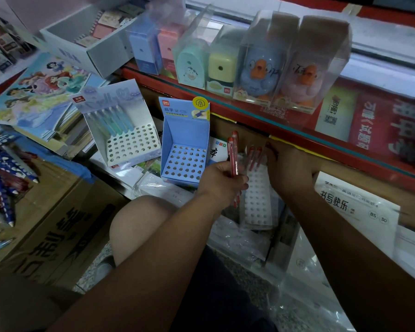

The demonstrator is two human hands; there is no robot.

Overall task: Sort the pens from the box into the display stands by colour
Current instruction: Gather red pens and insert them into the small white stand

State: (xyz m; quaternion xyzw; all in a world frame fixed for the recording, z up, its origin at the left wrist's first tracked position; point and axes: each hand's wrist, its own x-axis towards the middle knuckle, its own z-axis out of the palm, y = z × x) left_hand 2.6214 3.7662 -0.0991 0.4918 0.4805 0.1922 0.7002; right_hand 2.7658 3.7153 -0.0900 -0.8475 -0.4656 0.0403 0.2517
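Note:
My left hand [222, 179] grips a small bunch of red pens [233, 154], their caps pointing up. Just right of it lies a white display stand [259, 200] with rows of holes, and two red pens [254, 158] stand in its far row. My right hand [289, 168] is at the stand's far right corner, fingers curled near those pens; whether it holds one is unclear. An empty blue display stand [185, 161] stands left of my left hand. Further left, a white stand [130, 147] holds several blue-green pens [113, 122]. Blue and red pens [3, 178] lie in the cardboard box [58, 212].
A red shelf [273, 121] above the stands carries boxed pencil sharpeners [256, 68]. Colouring books [38, 97] are stacked at the left. Plastic-wrapped packs [345, 212] lie on the right. My knee [139, 226] is below the blue stand.

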